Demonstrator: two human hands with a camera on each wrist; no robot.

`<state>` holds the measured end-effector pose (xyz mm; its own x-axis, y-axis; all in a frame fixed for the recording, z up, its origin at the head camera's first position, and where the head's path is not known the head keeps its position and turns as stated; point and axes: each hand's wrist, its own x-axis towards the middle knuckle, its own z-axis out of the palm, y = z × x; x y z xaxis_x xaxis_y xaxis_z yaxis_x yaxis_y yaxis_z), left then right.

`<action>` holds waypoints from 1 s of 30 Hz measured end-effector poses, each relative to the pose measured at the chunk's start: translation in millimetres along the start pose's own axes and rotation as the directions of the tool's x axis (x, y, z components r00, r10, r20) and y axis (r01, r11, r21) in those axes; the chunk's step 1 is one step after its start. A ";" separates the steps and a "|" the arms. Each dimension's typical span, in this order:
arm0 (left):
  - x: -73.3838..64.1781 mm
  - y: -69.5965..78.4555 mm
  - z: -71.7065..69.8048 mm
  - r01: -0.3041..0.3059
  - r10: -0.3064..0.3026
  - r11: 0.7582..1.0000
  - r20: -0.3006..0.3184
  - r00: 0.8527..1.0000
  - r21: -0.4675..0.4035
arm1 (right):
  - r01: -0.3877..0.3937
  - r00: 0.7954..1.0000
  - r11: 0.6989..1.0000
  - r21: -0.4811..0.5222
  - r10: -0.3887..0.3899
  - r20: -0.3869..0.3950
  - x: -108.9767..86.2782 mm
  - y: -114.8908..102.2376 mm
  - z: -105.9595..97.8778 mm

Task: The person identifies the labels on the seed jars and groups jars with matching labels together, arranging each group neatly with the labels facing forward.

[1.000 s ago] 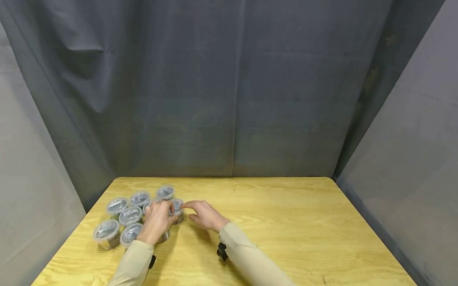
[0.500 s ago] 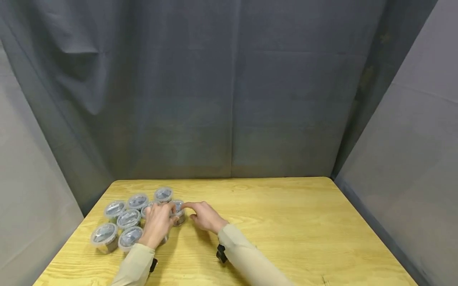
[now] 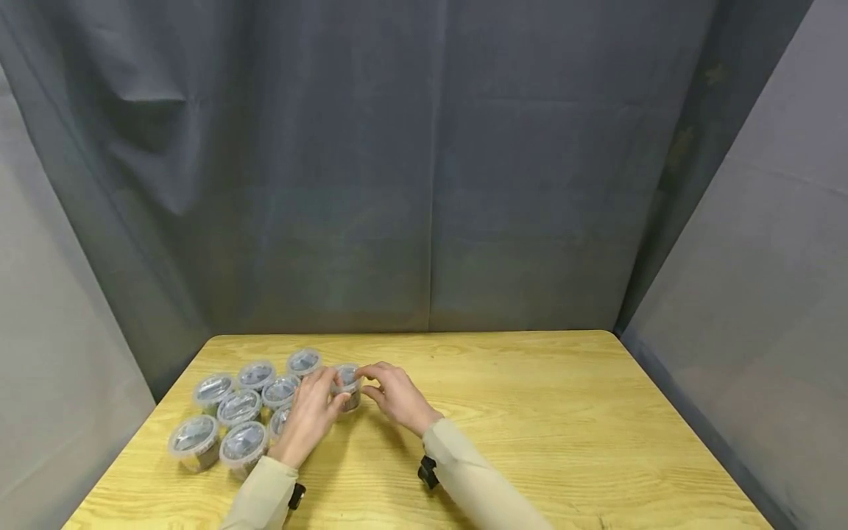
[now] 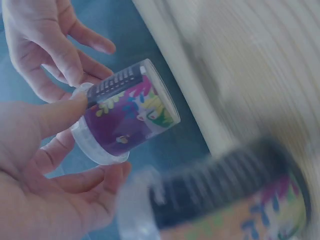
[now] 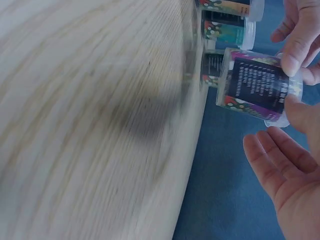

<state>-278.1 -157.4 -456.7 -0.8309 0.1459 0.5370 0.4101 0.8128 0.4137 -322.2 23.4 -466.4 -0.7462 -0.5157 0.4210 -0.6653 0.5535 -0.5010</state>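
My left hand [image 3: 310,416] holds a small clear-lidded plastic tub [image 3: 352,400] at its lid, thumb on one side and fingers on the other. From the right, my right hand [image 3: 400,401] pinches the same lid with thumb and index finger, its other fingers extended. In the left wrist view the tub [image 4: 125,110] shows a purple label with a cartoon picture. The right wrist view shows the dark text panel of this tub [image 5: 255,87], which is raised off the table.
Several similar lidded tubs [image 3: 243,442] stand grouped on the left of the wooden table [image 3: 530,427]. An orange-labelled tub [image 4: 235,205] is close to the left hand. A grey curtain [image 3: 331,184] hangs behind the table, with pale panels at both sides.
Both hands have shifted right and slightly up with the tub, away from the group. My right thumb has come in to the tub. Tubs formerly covered by my left hand now show.
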 end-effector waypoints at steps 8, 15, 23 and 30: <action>7.2 14.8 3.9 -0.039 0.035 0.992 -0.034 0.999 -0.116 | 0.038 0.998 0.998 0.050 -0.036 -0.052 -8.7 7.9 -21.3; 10.3 21.5 9.1 -0.085 0.079 0.982 -0.042 0.996 -0.169 | 0.055 0.998 0.992 0.114 -0.053 -0.025 -12.1 14.5 -35.2; 13.8 33.4 15.8 -0.085 0.073 0.965 -0.057 0.996 -0.249 | 0.046 0.997 0.973 0.228 -0.032 -0.067 -21.6 22.9 -46.2; 13.7 37.3 23.5 -0.093 0.061 0.930 -0.102 0.993 -0.356 | -0.013 0.989 0.974 0.226 0.046 -0.142 -32.3 27.5 -51.3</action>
<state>-283.0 -111.9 -451.2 -0.7619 0.1366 0.6331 0.5928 0.5411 0.5966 -317.7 88.8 -455.0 -0.7723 -0.3913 0.5005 -0.6324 0.3981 -0.6646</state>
